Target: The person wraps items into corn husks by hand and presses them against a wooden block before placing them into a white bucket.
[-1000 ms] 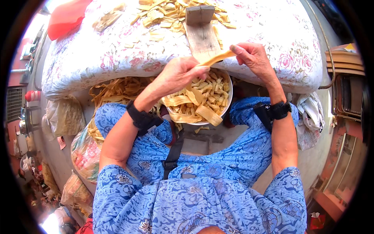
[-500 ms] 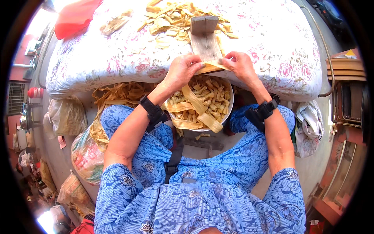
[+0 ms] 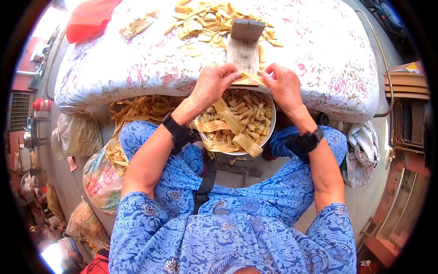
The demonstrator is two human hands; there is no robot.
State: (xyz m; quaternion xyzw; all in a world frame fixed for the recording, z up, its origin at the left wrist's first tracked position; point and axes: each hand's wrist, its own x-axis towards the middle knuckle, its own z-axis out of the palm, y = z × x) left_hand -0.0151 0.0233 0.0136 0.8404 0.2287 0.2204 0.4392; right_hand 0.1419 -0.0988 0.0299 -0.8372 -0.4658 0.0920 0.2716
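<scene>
Against the floral cloth [image 3: 132, 75], a yellow strip [image 3: 251, 77] is pinched by left fingers [image 3: 227, 74] and right fingers [image 3: 270, 79], now drawn closer, shortening the worked span.

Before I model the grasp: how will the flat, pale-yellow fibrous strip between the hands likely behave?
The flat yellow strip probably flexes easily: similar strips lie curved in the round white bowl. Likely light: it looks thin, pinched between left hand and right hand. May split lengthwise, given the grain lines on those strips.
</scene>
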